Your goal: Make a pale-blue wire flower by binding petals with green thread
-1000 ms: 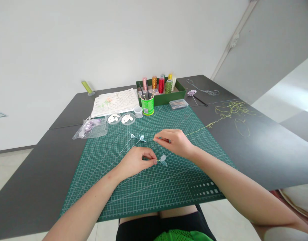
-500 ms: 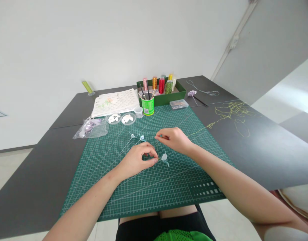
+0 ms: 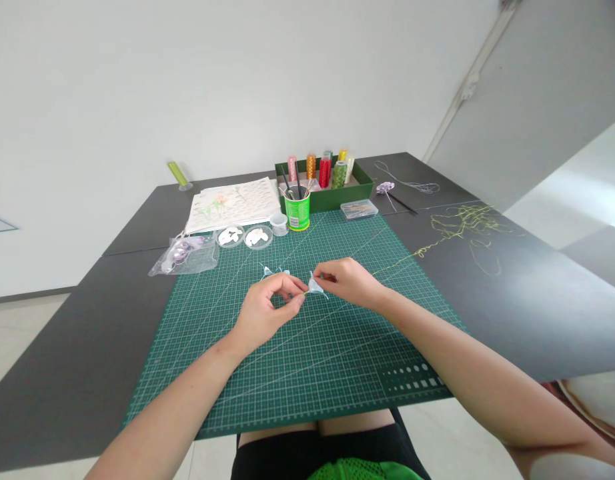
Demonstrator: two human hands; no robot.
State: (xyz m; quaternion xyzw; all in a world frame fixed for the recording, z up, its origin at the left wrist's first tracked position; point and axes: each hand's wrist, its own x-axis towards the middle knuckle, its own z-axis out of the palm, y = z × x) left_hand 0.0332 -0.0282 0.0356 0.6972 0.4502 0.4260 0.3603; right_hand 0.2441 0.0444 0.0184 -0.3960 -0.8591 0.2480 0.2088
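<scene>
Pale petal (image 3: pixel 315 285) mid-mat (image 3: pixel 337 373), pinched

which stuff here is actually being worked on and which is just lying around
In hand:
- left hand and right hand, pinching the pale blue petal piece
- cutting mat beneath them

Lying about:
- green cup of tools
- box of thread spools
- paper sheets
- two dishes
- plastic bag
- yellow-green thread tangle

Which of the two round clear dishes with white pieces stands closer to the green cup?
The right dish, beside the small clear jar, is closer to the green cup. The left dish sits nearer the plastic bag.
</scene>
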